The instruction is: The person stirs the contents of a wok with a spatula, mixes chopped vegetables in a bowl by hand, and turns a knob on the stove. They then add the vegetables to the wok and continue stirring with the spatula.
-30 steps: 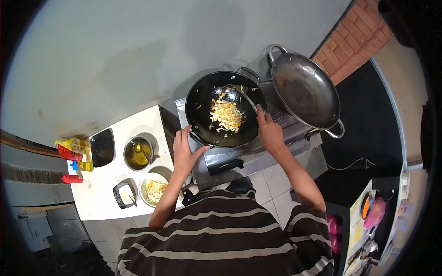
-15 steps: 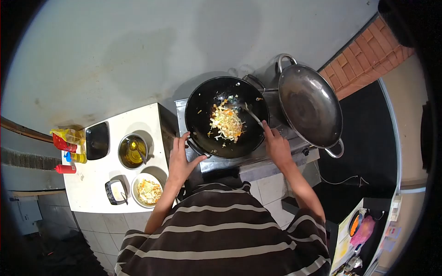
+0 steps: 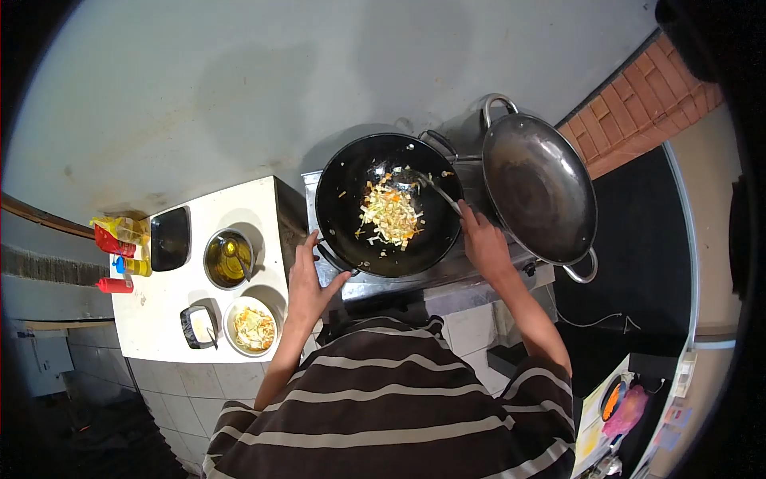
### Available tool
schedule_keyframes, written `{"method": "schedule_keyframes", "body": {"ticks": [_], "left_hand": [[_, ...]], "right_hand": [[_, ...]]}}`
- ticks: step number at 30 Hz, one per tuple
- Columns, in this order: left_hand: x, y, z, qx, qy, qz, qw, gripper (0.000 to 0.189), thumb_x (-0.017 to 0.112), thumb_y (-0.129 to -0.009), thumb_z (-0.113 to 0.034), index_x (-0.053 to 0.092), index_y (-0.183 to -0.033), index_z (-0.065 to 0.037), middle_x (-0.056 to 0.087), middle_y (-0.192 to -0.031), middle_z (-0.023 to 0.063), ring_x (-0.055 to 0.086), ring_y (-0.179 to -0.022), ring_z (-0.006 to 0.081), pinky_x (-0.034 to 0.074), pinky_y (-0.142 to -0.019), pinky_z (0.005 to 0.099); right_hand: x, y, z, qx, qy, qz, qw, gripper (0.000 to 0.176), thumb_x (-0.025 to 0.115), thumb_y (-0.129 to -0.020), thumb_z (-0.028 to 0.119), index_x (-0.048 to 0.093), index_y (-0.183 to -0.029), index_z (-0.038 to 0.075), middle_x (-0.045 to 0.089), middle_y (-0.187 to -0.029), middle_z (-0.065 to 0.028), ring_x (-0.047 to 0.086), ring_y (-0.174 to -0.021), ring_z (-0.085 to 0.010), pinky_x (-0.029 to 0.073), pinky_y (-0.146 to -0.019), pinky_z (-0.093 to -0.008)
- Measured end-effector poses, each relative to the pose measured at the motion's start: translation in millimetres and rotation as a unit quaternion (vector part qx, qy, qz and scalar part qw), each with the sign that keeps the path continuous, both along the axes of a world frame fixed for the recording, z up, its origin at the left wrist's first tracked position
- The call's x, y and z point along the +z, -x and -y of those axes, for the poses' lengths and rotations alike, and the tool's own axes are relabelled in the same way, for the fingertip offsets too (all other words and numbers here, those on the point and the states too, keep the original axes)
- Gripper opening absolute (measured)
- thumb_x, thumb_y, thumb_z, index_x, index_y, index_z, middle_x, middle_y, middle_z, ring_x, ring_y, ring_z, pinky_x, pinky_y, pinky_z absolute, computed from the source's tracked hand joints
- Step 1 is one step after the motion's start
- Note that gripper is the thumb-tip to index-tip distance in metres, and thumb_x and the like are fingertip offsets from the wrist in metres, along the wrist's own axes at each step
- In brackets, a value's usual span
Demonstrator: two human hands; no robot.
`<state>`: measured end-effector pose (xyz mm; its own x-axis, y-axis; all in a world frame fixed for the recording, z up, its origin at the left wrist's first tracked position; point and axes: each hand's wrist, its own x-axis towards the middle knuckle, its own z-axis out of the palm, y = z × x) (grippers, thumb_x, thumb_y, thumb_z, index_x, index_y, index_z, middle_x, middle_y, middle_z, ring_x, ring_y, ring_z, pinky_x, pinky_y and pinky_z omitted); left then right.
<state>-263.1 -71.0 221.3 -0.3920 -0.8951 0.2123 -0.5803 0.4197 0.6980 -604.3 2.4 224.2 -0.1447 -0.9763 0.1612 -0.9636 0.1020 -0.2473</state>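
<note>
A black wok (image 3: pixel 335 227) stands on the metal stove (image 3: pixel 375 289), with a heap of chopped vegetables (image 3: pixel 389 214) at its middle. My left hand (image 3: pixel 306 281) is at the wok's near left handle (image 3: pixel 333 259), thumb and fingers spread on either side of it. My right hand (image 3: pixel 483 242) is wrapped round the handle of a metal spatula (image 3: pixel 439 191), whose head lies in the wok at the upper right of the vegetables, partly hidden among them.
Right of the wok sits a large empty metal wok (image 3: pixel 538 191). On the white table (image 3: pixel 152 319) at left are a black tray (image 3: pixel 170 239), a pot of oil (image 3: pixel 229 259), a bowl of shredded vegetables (image 3: pixel 254 327), a small dish (image 3: pixel 198 327) and a red bottle (image 3: pixel 116 286).
The spatula and my right hand have shifted slightly up and right relative to the vegetables. The wok appears a little further left, with my left hand still at its handle.
</note>
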Motion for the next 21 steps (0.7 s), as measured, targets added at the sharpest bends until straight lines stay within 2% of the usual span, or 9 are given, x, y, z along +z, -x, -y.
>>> {"method": "schedule_keyframes", "body": {"ticks": [3, 5, 7, 9, 13, 14, 16, 20, 21], "left_hand": [[-2, 2, -3, 0.009, 0.007, 0.032, 0.999, 0.094, 0.087, -0.069, -0.023, 0.035, -0.145, -0.003, 0.053, -0.123, 0.0171, 0.059, -0.099, 0.0372, 0.05, -0.086, 0.0439], [-2, 3, -4, 0.012, -0.011, -0.032, 0.999, 0.091, 0.086, -0.071, -0.023, 0.035, -0.144, -0.001, 0.05, -0.128, 0.0191, 0.058, -0.105, 0.0384, 0.05, -0.089, 0.0433], [2, 6, -7, 0.025, 0.013, -0.003, 1.0, 0.09, 0.086, -0.072, -0.023, 0.036, -0.143, 0.0, 0.047, -0.13, 0.0202, 0.057, -0.108, 0.0394, 0.05, -0.09, 0.0434], [-1, 5, -10, 0.042, 0.054, 0.017, 0.998, 0.086, 0.085, -0.074, -0.025, 0.037, -0.14, 0.002, 0.041, -0.135, 0.0229, 0.055, -0.113, 0.0424, 0.05, -0.092, 0.0456], [-16, 0, -11, 0.04, 0.031, 0.031, 0.998, 0.081, 0.082, -0.077, -0.031, 0.041, -0.137, 0.003, 0.041, -0.134, 0.0235, 0.054, -0.115, 0.045, 0.049, -0.092, 0.0482], [-20, -2, -11, 0.042, 0.032, 0.033, 0.998, 0.081, 0.082, -0.077, -0.031, 0.041, -0.137, 0.003, 0.041, -0.134, 0.0235, 0.054, -0.115, 0.045, 0.049, -0.092, 0.0482], [-18, -1, -13, 0.052, -0.03, 0.043, 0.997, 0.081, 0.082, -0.079, -0.03, 0.039, -0.14, 0.002, 0.037, -0.136, 0.0214, 0.053, -0.117, 0.0376, 0.048, -0.099, 0.0434], [-5, 2, -12, 0.064, -0.036, 0.049, 0.996, 0.079, 0.083, -0.078, -0.031, 0.044, -0.139, 0.002, 0.037, -0.136, 0.0208, 0.051, -0.123, 0.0386, 0.046, -0.103, 0.0447], [-6, 2, -12, 0.065, -0.037, 0.05, 0.996, 0.079, 0.083, -0.078, -0.031, 0.044, -0.139, 0.002, 0.037, -0.136, 0.0208, 0.051, -0.123, 0.0386, 0.046, -0.103, 0.0447]], "right_hand": [[7, -3, 0, 0.0, 0.011, 0.007, 1.0, 0.048, 0.051, -0.099, 0.016, 0.041, -0.146, 0.012, 0.064, -0.095, -0.0231, 0.066, -0.07, -0.0436, 0.054, -0.062, -0.052], [18, -5, 2, -0.001, 0.033, 0.022, 0.999, 0.046, 0.05, -0.099, 0.016, 0.042, -0.144, 0.01, 0.064, -0.094, -0.0233, 0.066, -0.07, -0.0438, 0.054, -0.062, -0.0521], [25, -5, 9, -0.017, 0.044, 0.039, 0.998, 0.042, 0.05, -0.099, 0.016, 0.044, -0.141, 0.008, 0.065, -0.093, -0.0253, 0.066, -0.072, -0.0447, 0.054, -0.064, -0.0527], [23, -5, 17, -0.019, 0.056, 0.058, 0.997, 0.04, 0.05, -0.099, 0.015, 0.045, -0.138, 0.007, 0.065, -0.093, -0.0264, 0.066, -0.073, -0.0457, 0.054, -0.065, -0.0537], [5, -6, 39, -0.048, 0.063, 0.108, 0.991, 0.034, 0.051, -0.098, 0.012, 0.048, -0.131, 0.003, 0.066, -0.091, -0.0296, 0.064, -0.079, -0.0496, 0.052, -0.07, -0.0576], [1, -6, 39, -0.046, 0.063, 0.11, 0.991, 0.034, 0.051, -0.098, 0.012, 0.048, -0.131, 0.003, 0.066, -0.091, -0.0296, 0.064, -0.079, -0.0496, 0.052, -0.07, -0.0576], [2, -13, 37, -0.068, -0.027, 0.159, 0.985, 0.029, 0.051, -0.097, 0.01, 0.049, -0.125, 0.002, 0.066, -0.086, -0.0301, 0.063, -0.081, -0.0519, 0.05, -0.071, -0.0589], [11, -16, 32, -0.001, -0.033, 0.21, 0.977, 0.026, 0.051, -0.097, 0.01, 0.05, -0.121, 0.002, 0.065, -0.083, -0.0309, 0.062, -0.08, -0.0534, 0.049, -0.072, -0.0587], [17, -17, 37, 0.006, -0.001, 0.23, 0.973, 0.024, 0.051, -0.098, 0.009, 0.051, -0.12, 0.003, 0.063, -0.082, -0.0315, 0.06, -0.083, -0.0522, 0.047, -0.07, -0.0583]]}}
